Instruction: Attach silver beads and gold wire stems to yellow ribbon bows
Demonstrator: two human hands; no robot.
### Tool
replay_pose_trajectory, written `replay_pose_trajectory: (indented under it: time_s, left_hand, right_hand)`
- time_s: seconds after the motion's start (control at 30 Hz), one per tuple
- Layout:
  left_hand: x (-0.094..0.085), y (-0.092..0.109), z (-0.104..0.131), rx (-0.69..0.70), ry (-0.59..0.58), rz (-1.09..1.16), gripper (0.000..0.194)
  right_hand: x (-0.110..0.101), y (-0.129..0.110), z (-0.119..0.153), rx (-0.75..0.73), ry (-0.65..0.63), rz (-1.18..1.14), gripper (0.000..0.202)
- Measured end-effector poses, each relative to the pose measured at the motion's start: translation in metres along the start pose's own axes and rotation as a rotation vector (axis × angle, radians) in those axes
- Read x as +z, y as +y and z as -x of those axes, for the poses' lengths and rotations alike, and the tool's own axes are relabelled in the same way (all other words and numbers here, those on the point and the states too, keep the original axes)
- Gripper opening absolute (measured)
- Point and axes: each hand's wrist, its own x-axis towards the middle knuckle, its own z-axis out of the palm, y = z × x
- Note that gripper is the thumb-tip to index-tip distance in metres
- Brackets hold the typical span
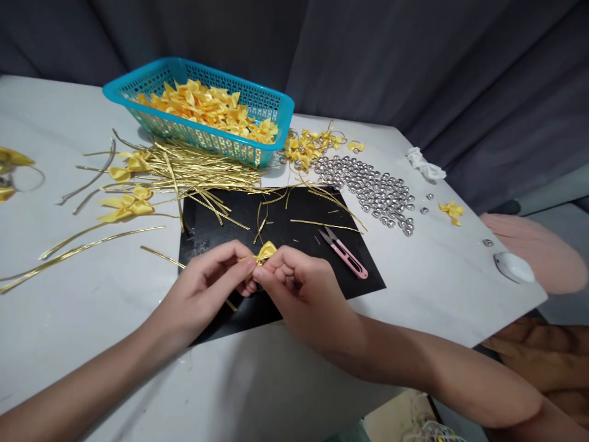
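Over the black mat (294, 245), my left hand (216, 276) and my right hand (299, 282) meet with their fingertips pinched on a small yellow ribbon bow (266, 250). Part of the bow sticks up between the fingers; the rest is hidden by them. A bit of gold cord seems to run through the pinch, too small to follow. Pink-handled thread snips (347, 256) lie on the mat to the right of my right hand, blades pointing away. Several loose gold cord pieces (322, 223) are scattered on the mat.
A turquoise basket (202, 126) of yellow bows stands at the back, a pile of gold cords (202, 169) before it. Silver beads (372, 187) spread to the right, near finished-looking bows (308, 147). A white computer mouse (514, 267) sits near the right edge.
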Motion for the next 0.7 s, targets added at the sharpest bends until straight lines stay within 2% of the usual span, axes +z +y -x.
replay_pose_trajectory:
  time_s: [0.13, 0.3, 0.57, 0.7]
  left_hand:
    - [0.0002, -0.002, -0.001, 0.0, 0.018, 0.007, 0.025]
    - [-0.0018, -0.0034, 0.0007, -0.016, -0.015, 0.006, 0.027]
    - [-0.0029, -0.0035, 0.0018, -0.05, -0.038, -0.007, 0.027]
    - [-0.0026, -0.0024, 0.0004, -0.044, -0.037, 0.007, 0.025]
  right_hand:
    - [-0.0004, 0.0001, 0.0007, -0.021, -0.054, -0.015, 0.02]
    - [-0.0023, 0.0, -0.0011, -0.091, -0.039, 0.021, 0.028]
    - [-0.0078, -0.0009, -0.0029, -0.129, -0.125, 0.09, 0.026]
    - [-0.0052, -0.0006, -0.0012, -0.117, -0.106, 0.073, 0.023]
